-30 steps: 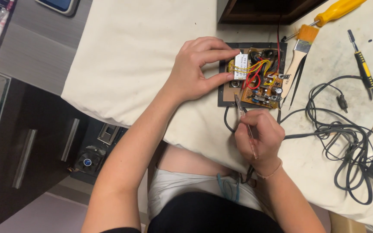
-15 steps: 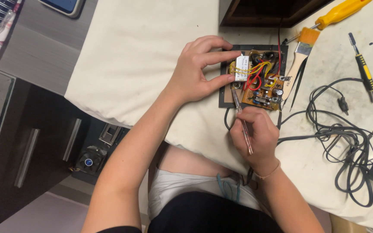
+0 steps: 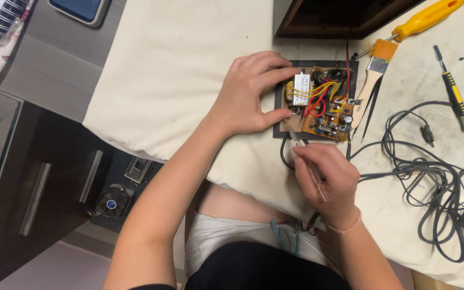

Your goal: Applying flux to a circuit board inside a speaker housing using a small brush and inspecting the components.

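Note:
An orange circuit board (image 3: 326,115) with red and yellow wires and a white block sits on a black square panel (image 3: 279,115) on the cream cloth. My left hand (image 3: 248,94) grips the board's left side, thumb at the near edge and fingers on the far edge. My right hand (image 3: 328,180) holds a thin clear-handled screwdriver (image 3: 307,161) like a pen. Its tip touches the board's near left corner, just beside my left thumb.
A small paintbrush (image 3: 374,75), black tweezers (image 3: 371,110), a yellow-handled screwdriver (image 3: 422,19) and a slim yellow-and-black tool (image 3: 452,91) lie right of the board. Tangled black cables (image 3: 430,177) fill the right side. A dark wooden box (image 3: 339,16) stands behind. Drawers (image 3: 38,188) are at left.
My right hand has slid the screwdriver tip a little to the left, toward the board's near left corner. My left hand keeps its grip on the board.

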